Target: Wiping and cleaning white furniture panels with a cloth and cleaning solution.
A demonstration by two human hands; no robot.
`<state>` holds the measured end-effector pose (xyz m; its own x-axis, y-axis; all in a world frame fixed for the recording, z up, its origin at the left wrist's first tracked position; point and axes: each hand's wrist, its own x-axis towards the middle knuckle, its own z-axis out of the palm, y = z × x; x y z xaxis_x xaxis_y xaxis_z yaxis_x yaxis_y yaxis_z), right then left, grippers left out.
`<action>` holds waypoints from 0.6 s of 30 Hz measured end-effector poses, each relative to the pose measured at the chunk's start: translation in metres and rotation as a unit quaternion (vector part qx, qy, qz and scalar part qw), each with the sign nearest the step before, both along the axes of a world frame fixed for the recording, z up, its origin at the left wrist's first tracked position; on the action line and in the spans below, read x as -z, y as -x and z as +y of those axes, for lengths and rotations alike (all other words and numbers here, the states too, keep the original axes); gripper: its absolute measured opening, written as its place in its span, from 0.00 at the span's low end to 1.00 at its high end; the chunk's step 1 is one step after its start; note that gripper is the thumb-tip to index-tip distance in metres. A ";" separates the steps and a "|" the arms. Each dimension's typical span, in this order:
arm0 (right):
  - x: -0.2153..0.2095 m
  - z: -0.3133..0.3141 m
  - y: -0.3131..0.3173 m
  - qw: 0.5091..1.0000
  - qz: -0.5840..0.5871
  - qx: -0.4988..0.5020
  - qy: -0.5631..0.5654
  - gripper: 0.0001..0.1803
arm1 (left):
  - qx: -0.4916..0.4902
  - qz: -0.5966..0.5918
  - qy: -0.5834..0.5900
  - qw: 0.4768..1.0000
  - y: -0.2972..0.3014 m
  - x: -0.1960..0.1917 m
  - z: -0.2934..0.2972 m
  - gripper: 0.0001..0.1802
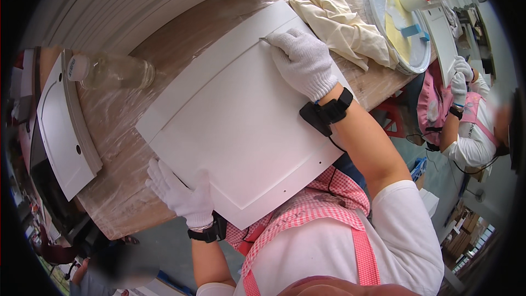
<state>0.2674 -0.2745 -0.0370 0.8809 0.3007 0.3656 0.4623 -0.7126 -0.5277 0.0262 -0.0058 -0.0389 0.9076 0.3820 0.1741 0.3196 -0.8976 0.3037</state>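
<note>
A white door panel (241,120) with a recessed centre lies tilted on the wrapped table, its near corner at my apron. My right hand (304,63), in a white knit glove, is closed over the panel's far right part. A small thin grey tip (265,40) sticks out from its fingers at the groove; the rest is hidden in the glove. My left hand (183,194), also gloved, is at the panel's left edge, thumb on the surface and fingers stretched out beside it.
Beyond the panel lie a cream cloth (339,24) and a bucket lid (419,57) with a red-tipped white bottle (419,0) and blue clip-like piece. At left are a clear jar (118,72) and stacked white panels (63,131). A co-worker (466,109) is at right.
</note>
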 end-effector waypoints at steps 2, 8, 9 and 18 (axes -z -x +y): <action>-0.003 0.001 0.001 1.000 0.017 -0.003 0.023 0.10 | -0.003 -0.004 0.001 1.000 0.001 0.001 0.001 0.46; -0.009 0.002 0.003 0.999 0.046 0.007 0.025 0.10 | 0.003 -0.008 -0.003 1.000 0.002 0.001 0.001 0.46; -0.007 0.000 0.003 0.999 0.047 -0.006 0.025 0.09 | 0.003 -0.008 -0.004 1.000 0.004 0.001 0.002 0.46; -0.005 -0.002 0.003 0.999 0.049 0.007 0.001 0.09 | 0.008 0.005 -0.015 1.000 0.005 0.005 0.003 0.51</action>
